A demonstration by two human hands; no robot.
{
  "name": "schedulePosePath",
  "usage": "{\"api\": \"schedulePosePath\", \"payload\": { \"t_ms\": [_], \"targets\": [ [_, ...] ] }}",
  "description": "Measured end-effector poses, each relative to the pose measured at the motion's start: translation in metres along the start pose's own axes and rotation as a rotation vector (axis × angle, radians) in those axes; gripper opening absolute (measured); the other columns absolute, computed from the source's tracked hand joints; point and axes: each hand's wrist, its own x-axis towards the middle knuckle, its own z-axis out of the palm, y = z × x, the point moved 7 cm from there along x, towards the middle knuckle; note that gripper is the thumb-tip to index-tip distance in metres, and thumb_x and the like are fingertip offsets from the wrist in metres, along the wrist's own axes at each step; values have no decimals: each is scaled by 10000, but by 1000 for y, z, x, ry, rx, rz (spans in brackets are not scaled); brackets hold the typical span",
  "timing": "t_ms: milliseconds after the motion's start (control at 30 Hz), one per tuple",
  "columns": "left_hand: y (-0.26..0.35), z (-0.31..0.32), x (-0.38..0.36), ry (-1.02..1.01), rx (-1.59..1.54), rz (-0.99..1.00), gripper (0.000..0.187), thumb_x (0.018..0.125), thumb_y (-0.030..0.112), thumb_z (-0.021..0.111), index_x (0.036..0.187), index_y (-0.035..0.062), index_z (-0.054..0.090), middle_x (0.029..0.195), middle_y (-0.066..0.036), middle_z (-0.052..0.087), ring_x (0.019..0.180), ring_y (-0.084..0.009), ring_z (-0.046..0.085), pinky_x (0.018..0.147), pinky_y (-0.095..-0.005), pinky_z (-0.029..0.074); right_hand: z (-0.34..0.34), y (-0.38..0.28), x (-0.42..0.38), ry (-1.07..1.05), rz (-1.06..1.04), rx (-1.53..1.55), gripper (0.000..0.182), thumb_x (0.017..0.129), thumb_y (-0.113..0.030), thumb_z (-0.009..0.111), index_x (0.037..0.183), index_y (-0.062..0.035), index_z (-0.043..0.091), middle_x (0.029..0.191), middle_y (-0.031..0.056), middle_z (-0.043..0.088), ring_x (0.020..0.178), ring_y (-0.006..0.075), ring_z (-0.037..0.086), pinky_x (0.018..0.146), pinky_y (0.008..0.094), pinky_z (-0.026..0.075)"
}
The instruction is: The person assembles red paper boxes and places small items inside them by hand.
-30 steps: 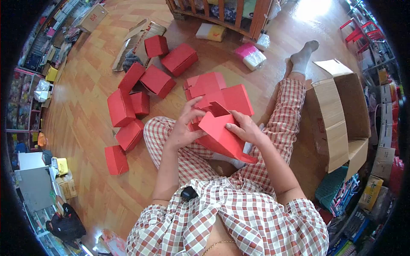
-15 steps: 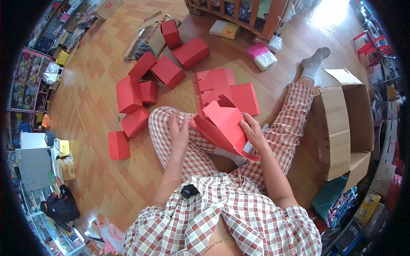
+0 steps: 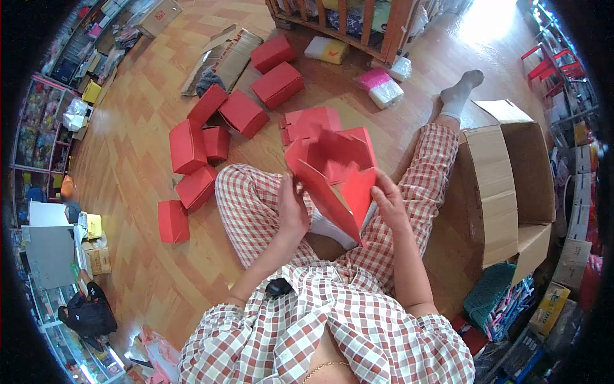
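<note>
Between my hands, above my lap, is a partly folded red cardboard box (image 3: 327, 200) with its flaps standing up and its inside facing me. My left hand (image 3: 292, 210) grips its left wall, the fingertips partly hidden. On the other side, my right hand (image 3: 389, 203) pinches the right edge between thumb and fingers. Just beyond the box, flat red cardboard (image 3: 310, 121) lies on the floor, partly covered by the held box. Several folded red boxes (image 3: 244, 113) lie to the left and ahead of my bent knee.
A large open brown carton (image 3: 495, 192) stands right of my outstretched leg. Flattened cardboard (image 3: 236, 57) lies beyond the red boxes. Two wrapped packs, one yellow and white (image 3: 326, 50) and one pink and white (image 3: 382, 88), sit near a wooden slatted frame (image 3: 374, 29). Stocked shelves line both sides.
My left hand has moved right, from open beside the box to holding its left wall. The box has turned, and its flaps have spread. My right hand keeps its hold.
</note>
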Motion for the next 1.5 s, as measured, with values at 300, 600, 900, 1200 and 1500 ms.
{"api": "schedulePosePath", "payload": {
  "t_ms": [300, 600, 900, 1200, 1500],
  "targets": [
    [58, 75, -31, -307, 669, 579, 393, 992, 232, 366, 1268, -8, 508, 1238, -160, 448, 1171, -241, 454, 1032, -342, 307, -33, -13, 1, 284, -98, 212, 422, 969, -110, 461, 1377, -19, 402, 1358, 86, 477, 1184, 144, 503, 984, 276, 406],
    [8, 42, -2, -293, 614, 279, 519, 880, 161, 624, 1284, 8, 336, 1203, -162, 458, 1161, -251, 471, 979, -358, 388, -35, 44, 25, 176, 127, 458, 344, 957, -154, 505, 1278, -28, 503, 1048, 33, 618, 894, 106, 598, 751, 255, 503],
    [-22, 15, 30, -334, 423, -261, 861, 822, 259, 714, 1429, 22, 150, 1283, -193, 450, 1150, -255, 503, 931, -374, 458, -66, 53, 79, 328, 250, -168, 308, 913, -261, 580, 1021, 26, 608, 884, 66, 638, 765, 116, 579, 670, 269, 475],
    [-26, 14, 23, -181, 343, -275, 814, 804, 257, 727, 1399, 81, 200, 1346, -133, 401, 1194, -254, 467, 934, -397, 450, -26, 22, 54, 177, 144, 146, 574, 930, -449, 492, 1289, -1, 493, 1248, 116, 555, 1172, 183, 498, 999, 322, 374],
    [16, 62, -16, -444, 587, 309, 894, 718, -34, 723, 1409, 152, 188, 1337, -120, 378, 1232, -232, 427, 987, -382, 454, -26, -17, 7, 110, -106, 119, 1070, 683, -555, 733, 1467, -50, 210, 1473, 129, 294, 1362, 223, 282, 1115, 365, 234]
  ]
}}
